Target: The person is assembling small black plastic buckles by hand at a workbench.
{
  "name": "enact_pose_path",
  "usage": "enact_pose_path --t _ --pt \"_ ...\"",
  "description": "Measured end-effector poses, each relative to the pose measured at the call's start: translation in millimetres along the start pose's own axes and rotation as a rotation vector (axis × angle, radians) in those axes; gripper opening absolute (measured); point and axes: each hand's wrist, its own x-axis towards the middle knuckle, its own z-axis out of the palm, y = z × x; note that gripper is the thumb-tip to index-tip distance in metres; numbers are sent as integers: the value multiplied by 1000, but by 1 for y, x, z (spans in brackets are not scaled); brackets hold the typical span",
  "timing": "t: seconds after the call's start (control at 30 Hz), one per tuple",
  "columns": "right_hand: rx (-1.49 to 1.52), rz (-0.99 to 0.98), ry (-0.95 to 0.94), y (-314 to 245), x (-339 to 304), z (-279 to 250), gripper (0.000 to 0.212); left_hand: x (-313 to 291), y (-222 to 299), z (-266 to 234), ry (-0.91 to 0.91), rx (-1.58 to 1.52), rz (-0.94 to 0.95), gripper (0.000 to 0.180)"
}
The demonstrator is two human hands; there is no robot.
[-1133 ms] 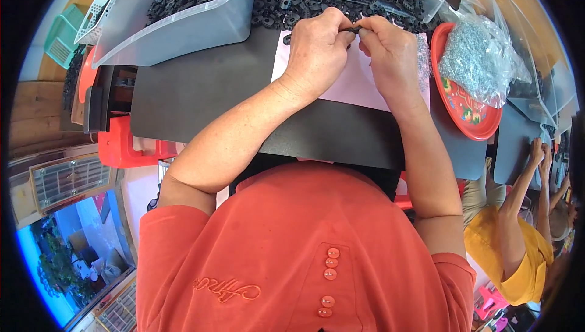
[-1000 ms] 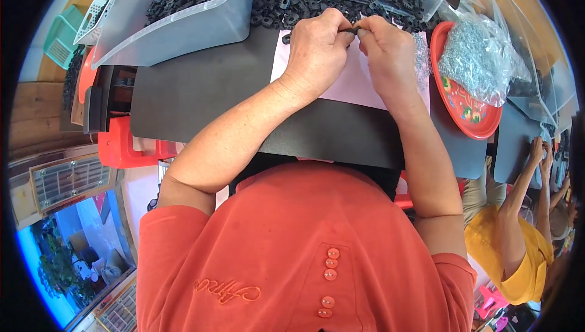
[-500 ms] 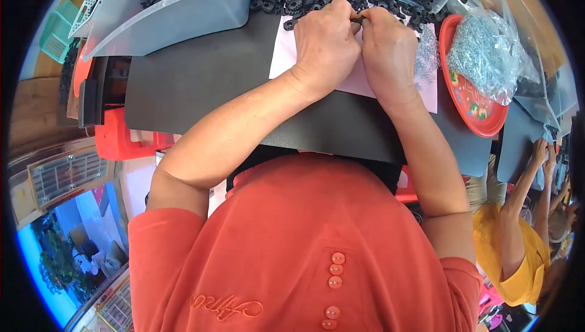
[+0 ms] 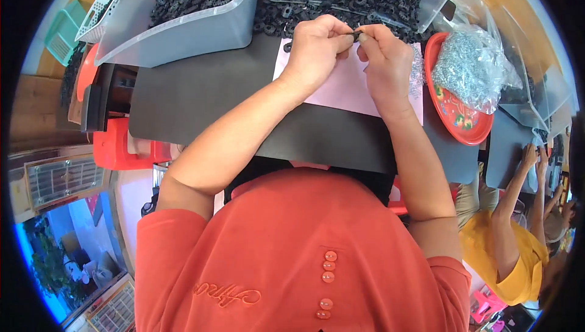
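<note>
A small black plastic part point(image 4: 356, 36) is pinched between the fingertips of both hands, above a pink sheet point(image 4: 347, 88) on the dark table. My left hand point(image 4: 315, 49) grips it from the left with thumb and forefinger. From the other side my right hand point(image 4: 387, 58) holds it the same way. The fingers cover most of the part, so its exact shape cannot be made out. Just beyond my hands lies a heap of similar black parts point(image 4: 280, 18). Small silvery pieces point(image 4: 417, 70) are spread on the sheet's right side, partly behind my right hand.
A clear bin point(image 4: 183, 49) of black parts stands at the far left, with another bin point(image 4: 436, 6) at the back. On the right, a red tray point(image 4: 466, 128) carries a plastic bag of silvery pieces point(image 4: 469, 61). A person in a yellow shirt point(image 4: 506, 253) works farther right.
My hands have tilted so that the fingertips and the pinched black part show more plainly. The whole view has shifted slightly, with the table and bins sitting lower in it.
</note>
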Motion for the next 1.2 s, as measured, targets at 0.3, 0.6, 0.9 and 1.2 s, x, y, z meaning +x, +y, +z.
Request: enact_pose_path --t 0.3,0.6,0.9,1.2 --pt "113 14 21 -1 3 -7 12 3 4 -7 -179 -358 -115 11" --pt "172 37 46 -9 3 -16 13 3 7 -8 -175 -397 -28 11" --pt "158 17 29 -9 2 -16 14 0 11 -5 -153 -343 -3 13" --pt "153 -34 46 -6 2 -14 12 -6 16 -1 -100 -210 28 9"
